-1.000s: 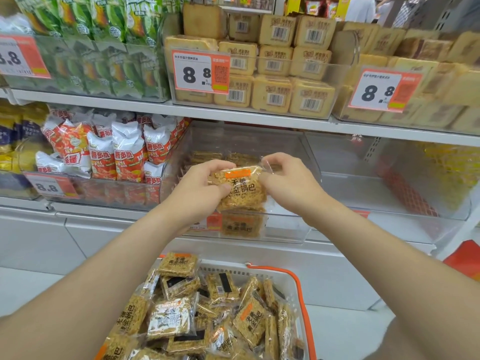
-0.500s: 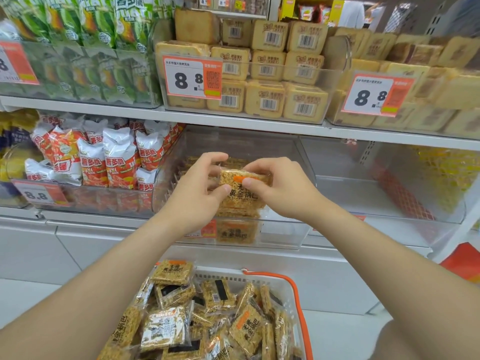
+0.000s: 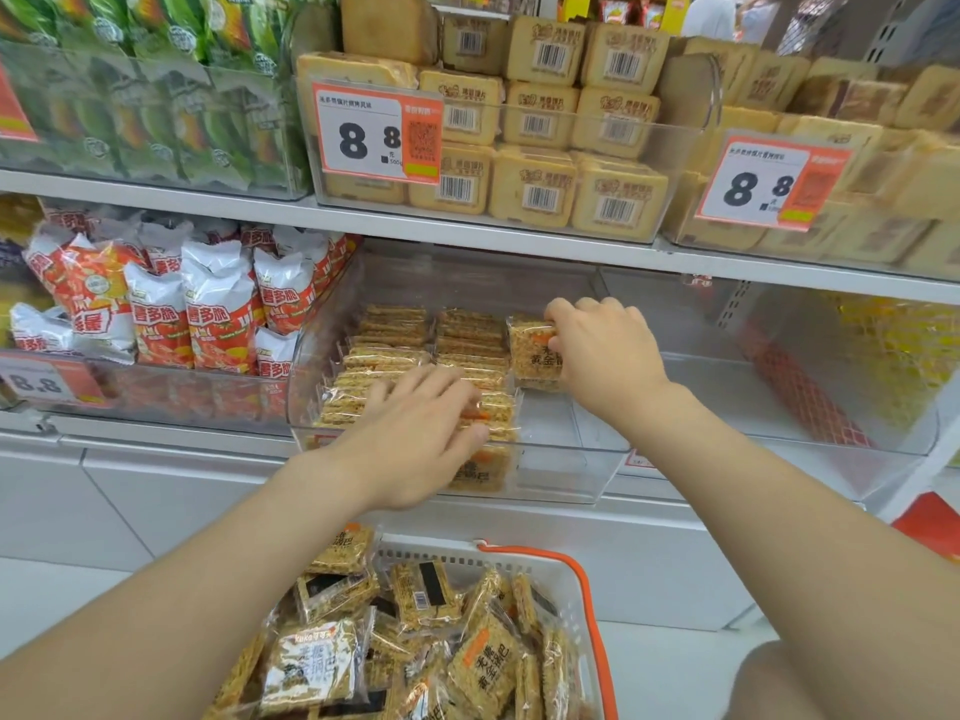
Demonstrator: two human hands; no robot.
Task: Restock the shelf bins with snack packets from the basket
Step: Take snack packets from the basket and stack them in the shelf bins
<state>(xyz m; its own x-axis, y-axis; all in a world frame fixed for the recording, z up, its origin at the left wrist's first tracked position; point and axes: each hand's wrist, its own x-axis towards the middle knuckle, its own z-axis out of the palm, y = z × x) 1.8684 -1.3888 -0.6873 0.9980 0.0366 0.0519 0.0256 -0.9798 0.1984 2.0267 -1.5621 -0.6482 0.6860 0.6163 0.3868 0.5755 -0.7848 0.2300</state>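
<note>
A clear shelf bin (image 3: 566, 449) on the middle shelf holds two rows of golden snack packets (image 3: 395, 350) standing on edge. My right hand (image 3: 602, 345) grips one upright snack packet (image 3: 527, 356) at the right end of the rows, deep in the bin. My left hand (image 3: 421, 433) lies with fingers spread over the front packets near the bin's front wall. Below, a white basket (image 3: 571, 579) with an orange handle is heaped with several of the same packets (image 3: 483, 662).
Left of the bin stand red-and-white snack bags (image 3: 218, 314). To the right sits a clear bin (image 3: 779, 387) with little in it. The upper shelf carries beige boxed cakes (image 3: 535, 184), green packets (image 3: 156, 96) and 8.8 price tags (image 3: 374, 132).
Both hands held one packet in front of the bin; now the right hand has carried it deep into the bin's right side, and the left hand has let go and rests on the front packets.
</note>
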